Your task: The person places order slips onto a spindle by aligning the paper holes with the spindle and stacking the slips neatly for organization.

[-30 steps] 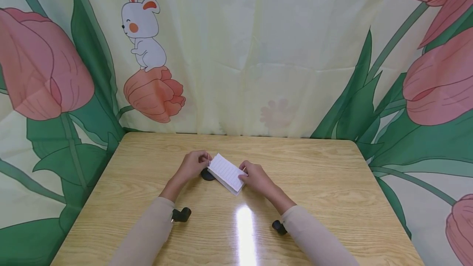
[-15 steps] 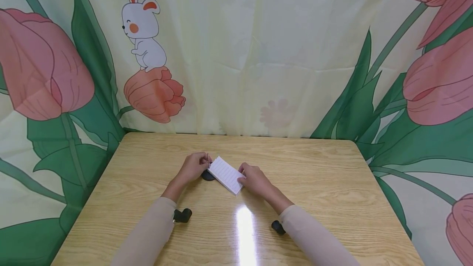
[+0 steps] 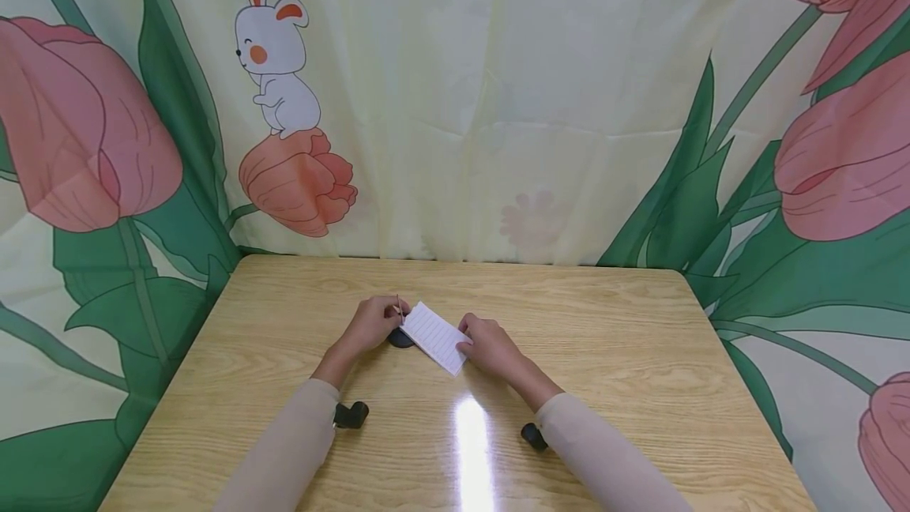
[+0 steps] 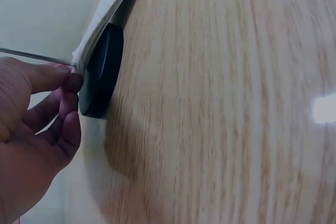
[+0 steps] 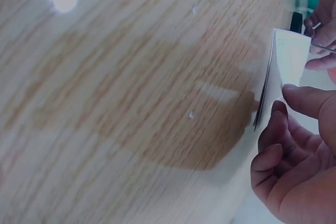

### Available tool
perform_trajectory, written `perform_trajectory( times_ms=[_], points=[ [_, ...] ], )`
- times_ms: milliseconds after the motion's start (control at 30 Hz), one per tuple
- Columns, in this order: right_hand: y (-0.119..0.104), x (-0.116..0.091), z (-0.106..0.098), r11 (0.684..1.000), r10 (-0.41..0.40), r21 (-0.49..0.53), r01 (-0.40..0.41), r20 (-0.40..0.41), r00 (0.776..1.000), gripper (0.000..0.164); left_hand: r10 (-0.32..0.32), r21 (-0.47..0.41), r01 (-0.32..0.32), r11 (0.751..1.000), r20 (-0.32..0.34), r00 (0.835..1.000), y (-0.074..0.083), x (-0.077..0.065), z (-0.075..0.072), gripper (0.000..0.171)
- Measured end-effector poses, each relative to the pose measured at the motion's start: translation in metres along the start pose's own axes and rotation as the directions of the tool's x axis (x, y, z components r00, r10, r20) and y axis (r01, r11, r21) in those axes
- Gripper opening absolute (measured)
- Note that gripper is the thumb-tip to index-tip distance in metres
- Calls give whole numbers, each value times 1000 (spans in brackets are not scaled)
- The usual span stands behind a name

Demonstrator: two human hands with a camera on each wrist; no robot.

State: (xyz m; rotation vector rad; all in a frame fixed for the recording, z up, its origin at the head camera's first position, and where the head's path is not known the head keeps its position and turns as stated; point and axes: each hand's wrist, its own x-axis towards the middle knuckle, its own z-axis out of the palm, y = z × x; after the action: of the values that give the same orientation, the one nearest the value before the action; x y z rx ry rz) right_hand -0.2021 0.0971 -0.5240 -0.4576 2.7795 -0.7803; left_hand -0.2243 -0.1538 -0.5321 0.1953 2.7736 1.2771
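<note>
A small stack of lined white paper [image 3: 435, 336] slants down to the right between my hands. Its left end lies at a thin metal rod [image 4: 37, 56] that rises from a round black base [image 4: 102, 72], like a bill spike. Thumb and fingers of my left hand [image 3: 371, 324] pinch that end of the paper beside the rod, just above the base. At the opposite end, my right hand [image 3: 492, 346] holds the paper between thumb and forefinger, its other fingers curled below, as the right wrist view shows. Whether the rod passes through the paper is hard to make out.
The wooden table [image 3: 604, 338] reaches back to a curtain [image 3: 441, 101] printed with tulips and a rabbit. Tiny white flecks [image 5: 191, 115] lie on the tabletop in the right wrist view. A black wrist mount [image 3: 351, 415] sticks out from the left sleeve.
The paper's right end, with its layers spread a second ago, now lies flatter and closed together. My right hand has shifted slightly left; the left hand has barely moved.
</note>
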Motion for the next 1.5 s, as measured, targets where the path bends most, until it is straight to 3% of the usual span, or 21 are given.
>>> perform_trajectory(
  times_ms=[333, 700, 1033, 1500],
  points=[
    [2, -1, -1, 1000, -6, 4, 6, -6, 1000, 22, 45, -5, -45, 999, 70, 997, 1, -5, -5, 33],
    [4, -5, 0, 1000, -14, -23, 14, 7, 1000, 28, 89, 69, -95, 993, 88, 992, -2, -5, -1, 30],
    [4, -6, 0, 998, -19, -55, 19, 0, 1000, 31, 27, 56, -31, 998, 76, 997, -3, -5, 3, 28],
    [11, -7, -6, 999, 25, 29, -24, -25, 999, 29, 31, 92, -38, 995, 73, 997, 0, -9, 4, 32]
  ],
)
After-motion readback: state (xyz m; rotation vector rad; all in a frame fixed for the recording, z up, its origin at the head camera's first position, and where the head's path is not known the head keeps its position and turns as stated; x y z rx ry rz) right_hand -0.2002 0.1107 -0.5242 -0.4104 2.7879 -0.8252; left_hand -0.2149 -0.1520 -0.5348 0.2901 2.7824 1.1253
